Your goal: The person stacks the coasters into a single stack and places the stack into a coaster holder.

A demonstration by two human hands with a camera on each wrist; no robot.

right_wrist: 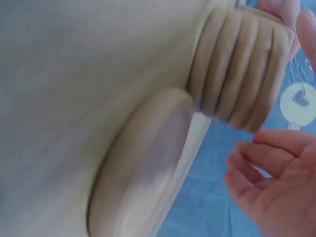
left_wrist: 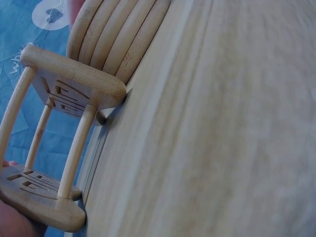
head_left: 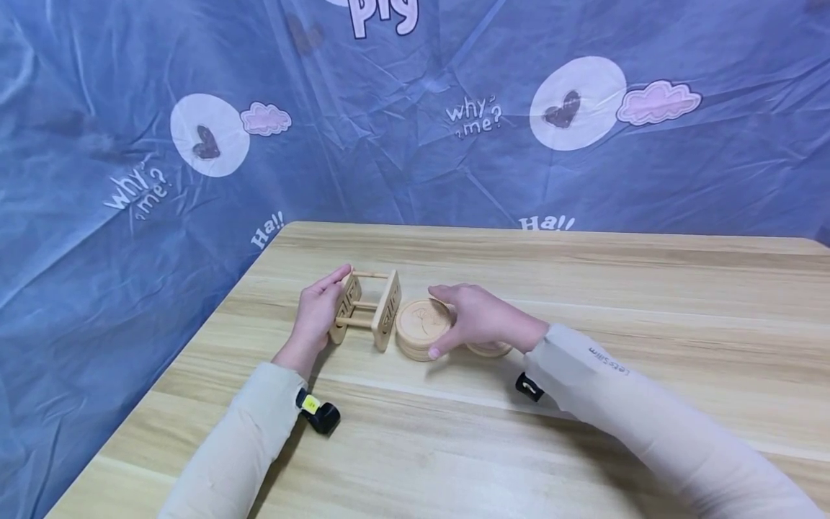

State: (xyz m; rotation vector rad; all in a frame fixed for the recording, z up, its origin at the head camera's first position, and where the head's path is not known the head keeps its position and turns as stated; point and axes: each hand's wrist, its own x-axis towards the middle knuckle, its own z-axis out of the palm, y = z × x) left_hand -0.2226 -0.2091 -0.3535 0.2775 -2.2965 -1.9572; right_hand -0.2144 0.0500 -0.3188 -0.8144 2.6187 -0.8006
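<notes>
My left hand (head_left: 318,310) holds the left side panel of a wooden coaster rack (head_left: 387,311), which stands on the table with rods joining its two cut-out panels. Just right of the rack is a stack of several round wooden coasters (head_left: 423,326), the top one engraved. My right hand (head_left: 480,316) reaches over the stack's right side, thumb at the near edge and fingers at the far edge. In the right wrist view its fingers (right_wrist: 247,170) are loosely bent beside the top coaster. A separate round coaster (right_wrist: 143,168) lies under the right hand, partly hidden in the head view.
The wood-grain table (head_left: 415,447) runs wide to the right. Behind it and along its left side hangs a blue printed cloth (head_left: 402,144). Small black devices are strapped to the left wrist (head_left: 318,412) and right wrist (head_left: 529,387).
</notes>
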